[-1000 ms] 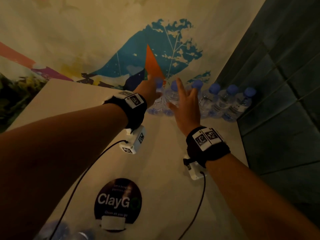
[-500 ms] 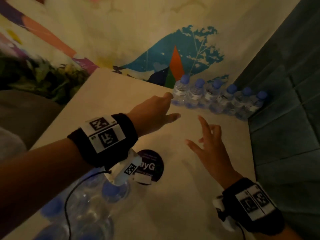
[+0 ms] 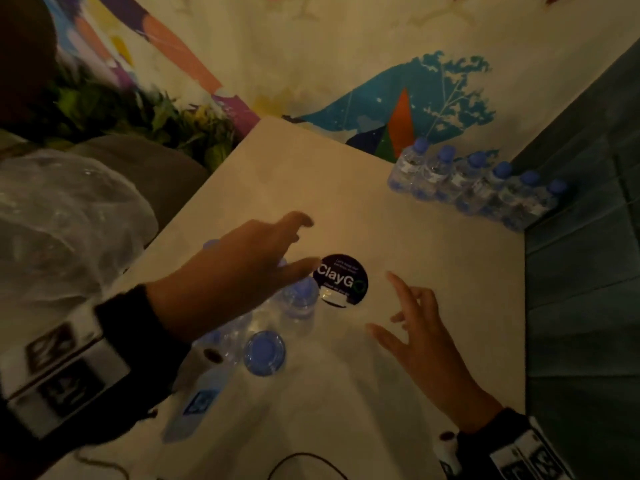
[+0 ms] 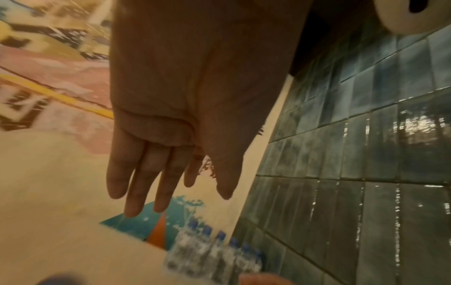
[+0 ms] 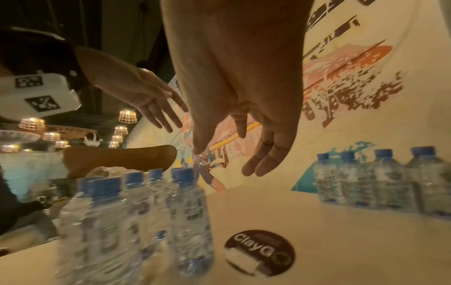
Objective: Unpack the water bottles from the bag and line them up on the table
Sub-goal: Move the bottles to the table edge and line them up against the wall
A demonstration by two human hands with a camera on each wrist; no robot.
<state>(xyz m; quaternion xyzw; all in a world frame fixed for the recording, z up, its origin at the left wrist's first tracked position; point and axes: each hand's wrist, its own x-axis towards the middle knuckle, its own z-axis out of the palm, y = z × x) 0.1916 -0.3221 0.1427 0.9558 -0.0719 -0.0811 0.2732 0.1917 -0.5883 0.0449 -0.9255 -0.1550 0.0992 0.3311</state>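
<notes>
Several clear water bottles with blue caps stand in a row (image 3: 478, 188) at the table's far right corner, against the wall; the same row (image 5: 380, 185) shows in the right wrist view. A second group of capped bottles (image 3: 265, 351) stands near the table's left front edge, seen as a cluster (image 5: 136, 217) in the right wrist view. My left hand (image 3: 242, 271) hovers above that group, fingers straight, holding nothing. My right hand (image 3: 415, 330) is spread open over the bare tabletop to the right of them, also empty. A crumpled clear plastic bag (image 3: 65, 223) lies on a seat to the left.
A round black "ClayGo" sticker (image 3: 341, 280) marks the pale table (image 3: 433, 271) between the two bottle groups. A painted mural wall backs the table, and dark teal tiles (image 3: 585, 306) close the right side. A brown seat (image 3: 166, 174) stands at the left.
Both hands have drawn back from the far row toward me. The left hand now hovers over the near bottles, and the view has swung left to show the bag.
</notes>
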